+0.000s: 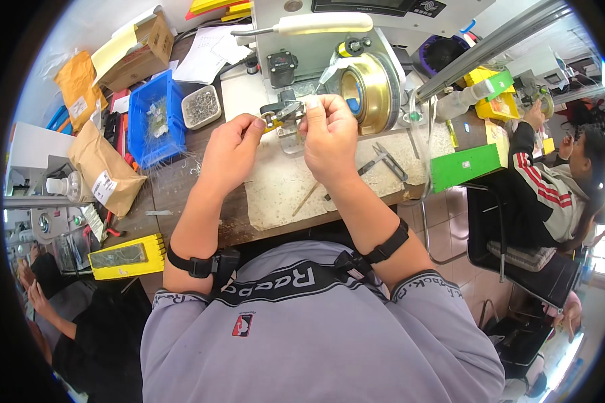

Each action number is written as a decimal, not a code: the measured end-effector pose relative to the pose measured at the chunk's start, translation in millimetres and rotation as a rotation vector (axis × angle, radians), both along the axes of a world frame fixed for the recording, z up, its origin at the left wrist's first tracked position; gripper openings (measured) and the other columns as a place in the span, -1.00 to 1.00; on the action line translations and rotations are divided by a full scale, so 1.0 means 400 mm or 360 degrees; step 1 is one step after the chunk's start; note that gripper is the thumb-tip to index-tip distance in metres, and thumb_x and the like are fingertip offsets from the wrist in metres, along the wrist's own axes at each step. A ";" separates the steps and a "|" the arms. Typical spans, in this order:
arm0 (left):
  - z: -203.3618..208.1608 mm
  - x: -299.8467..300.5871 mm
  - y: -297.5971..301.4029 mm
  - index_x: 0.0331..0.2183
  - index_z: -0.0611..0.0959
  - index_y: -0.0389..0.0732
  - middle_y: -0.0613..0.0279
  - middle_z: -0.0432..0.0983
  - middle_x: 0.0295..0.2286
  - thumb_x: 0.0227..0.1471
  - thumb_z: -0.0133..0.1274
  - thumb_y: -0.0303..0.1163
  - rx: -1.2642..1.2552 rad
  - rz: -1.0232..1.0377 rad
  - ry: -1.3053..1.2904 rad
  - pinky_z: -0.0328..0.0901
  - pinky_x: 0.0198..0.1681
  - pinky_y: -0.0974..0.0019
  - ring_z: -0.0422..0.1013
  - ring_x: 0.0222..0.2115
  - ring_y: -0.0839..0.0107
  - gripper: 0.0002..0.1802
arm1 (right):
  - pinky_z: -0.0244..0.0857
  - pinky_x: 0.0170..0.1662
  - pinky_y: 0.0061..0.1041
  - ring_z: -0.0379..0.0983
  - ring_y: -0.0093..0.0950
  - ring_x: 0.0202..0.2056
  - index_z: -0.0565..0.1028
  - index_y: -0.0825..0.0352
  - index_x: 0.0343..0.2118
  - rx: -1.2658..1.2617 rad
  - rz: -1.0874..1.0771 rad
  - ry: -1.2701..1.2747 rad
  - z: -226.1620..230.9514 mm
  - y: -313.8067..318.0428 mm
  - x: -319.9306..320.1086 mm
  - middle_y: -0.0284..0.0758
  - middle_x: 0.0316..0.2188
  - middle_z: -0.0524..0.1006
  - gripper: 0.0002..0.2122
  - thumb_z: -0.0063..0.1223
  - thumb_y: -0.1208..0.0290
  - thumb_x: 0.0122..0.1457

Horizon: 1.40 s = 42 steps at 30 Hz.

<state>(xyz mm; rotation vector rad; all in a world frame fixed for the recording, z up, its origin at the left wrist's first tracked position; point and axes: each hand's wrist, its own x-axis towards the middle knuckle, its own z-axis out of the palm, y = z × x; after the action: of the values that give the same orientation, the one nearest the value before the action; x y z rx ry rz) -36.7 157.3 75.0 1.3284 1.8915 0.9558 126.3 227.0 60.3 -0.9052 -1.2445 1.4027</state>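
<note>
My left hand (230,153) is closed in a pinch, its thumb and forefinger at the left side of a small metal fixture (290,112) on the bench machine. Close by on the fixture's right, my right hand (331,140) also pinches with thumb and forefinger. Whatever lies between the fingertips of either hand is too small to make out. Just right of my right hand stands a brass-coloured wheel (376,95) on the grey machine (309,50). A caliper (383,161) lies on the worn pale mat (275,195) below it.
Left of the machine are a white tray of small metal parts (201,107), a blue bin (136,127) and paper packages (104,161). A green panel (465,168) is at the right. People sit at both sides, one in a dark striped jacket (538,181).
</note>
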 end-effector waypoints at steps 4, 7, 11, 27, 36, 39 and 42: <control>0.014 0.010 -0.024 -0.24 0.69 -0.33 0.17 0.57 -0.49 0.24 0.08 -0.35 0.0355 0.0044 0.0212 0.31 -0.34 0.34 0.43 -0.48 0.44 -0.77 | 0.21 -0.39 -0.72 0.31 -0.73 -0.49 0.41 0.32 -0.30 0.0037 0.0005 0.0006 -0.010 0.006 -0.001 -0.47 -0.52 0.45 -0.85 0.03 0.38 0.40; 0.001 0.012 -0.036 -0.23 0.71 -0.30 0.10 0.62 -0.45 0.18 0.14 -0.42 0.0751 0.0019 0.0729 0.35 -0.33 0.28 0.51 -0.45 0.22 -0.82 | 0.21 -0.39 -0.72 0.31 -0.74 -0.49 0.40 0.31 -0.30 0.0044 0.0006 0.0028 -0.015 0.009 0.000 -0.47 -0.53 0.45 -0.85 0.03 0.38 0.40; -0.030 0.050 -0.049 -0.21 0.72 -0.29 0.02 0.65 -0.37 0.14 0.16 -0.45 0.0800 -0.0019 0.0995 0.40 -0.31 0.18 0.54 -0.40 0.00 -0.82 | 0.20 -0.39 -0.72 0.31 -0.73 -0.49 0.40 0.31 -0.30 0.0000 0.0049 0.0097 -0.021 0.012 -0.002 -0.47 -0.53 0.45 -0.86 0.02 0.39 0.40; -0.050 0.051 0.012 -0.26 0.67 -0.38 0.01 0.59 -0.48 0.32 -0.03 -0.24 0.0143 0.0083 0.0072 0.37 -0.29 0.19 0.51 -0.47 0.23 -0.63 | 0.33 -0.36 -0.67 0.39 -0.68 -0.49 0.48 0.37 -0.27 -0.0223 0.0037 0.0522 -0.020 0.003 -0.009 -0.43 -0.49 0.50 -0.85 0.06 0.39 0.37; -0.113 0.047 0.068 -0.18 0.61 -0.31 0.30 0.54 -0.35 0.38 -0.10 -0.27 0.0183 -0.0120 -0.0941 0.30 -0.20 0.37 0.38 -0.35 0.52 -0.68 | 0.33 -0.36 -0.71 0.39 -0.73 -0.49 0.49 0.38 -0.27 -0.0201 -0.0021 0.0424 -0.011 -0.005 -0.013 -0.47 -0.48 0.51 -0.86 0.07 0.40 0.36; -0.122 0.032 0.067 -0.22 0.61 -0.28 0.34 0.49 -0.40 0.39 -0.12 -0.23 0.0109 -0.0186 -0.0935 0.28 -0.22 0.40 0.34 -0.38 0.54 -0.67 | 0.31 -0.36 -0.72 0.38 -0.74 -0.49 0.49 0.38 -0.27 -0.0199 -0.0015 0.0430 -0.014 -0.004 -0.013 -0.47 -0.48 0.50 -0.87 0.07 0.41 0.36; -0.113 0.038 0.068 -0.27 0.61 -0.25 0.30 0.51 -0.42 0.41 -0.16 -0.17 0.0018 -0.0181 -0.0990 0.26 -0.24 0.38 0.36 -0.39 0.52 -0.61 | 0.28 -0.38 -0.73 0.37 -0.75 -0.49 0.48 0.37 -0.29 -0.0131 -0.0063 0.0405 -0.012 -0.001 -0.018 -0.48 -0.49 0.50 -0.88 0.09 0.43 0.34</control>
<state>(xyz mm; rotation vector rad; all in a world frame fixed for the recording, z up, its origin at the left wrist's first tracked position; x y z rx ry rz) -21.6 184.4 29.8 0.9763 1.3231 1.1552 119.0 226.7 55.5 -0.7744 -0.9791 1.4948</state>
